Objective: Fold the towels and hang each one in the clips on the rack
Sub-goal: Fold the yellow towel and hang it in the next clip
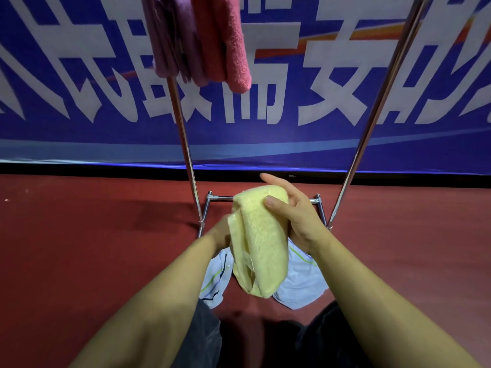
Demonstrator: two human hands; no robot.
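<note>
A folded yellow towel (261,240) hangs in front of me, held between both hands. My right hand (295,211) grips its upper end, thumb on the near face and fingers behind. My left hand (220,232) holds its left edge and is mostly hidden behind the cloth. A light blue striped towel (300,285) lies on the red floor under it. From the top of the chrome rack (186,144) hang a pink towel (231,41) and a purple towel (167,38). The clips are out of view.
The rack's two slanted poles (372,123) rise from a low base bar (223,198) on the red floor. A blue banner (79,88) with large white characters covers the wall behind. My knees in dark trousers (204,338) show at the bottom.
</note>
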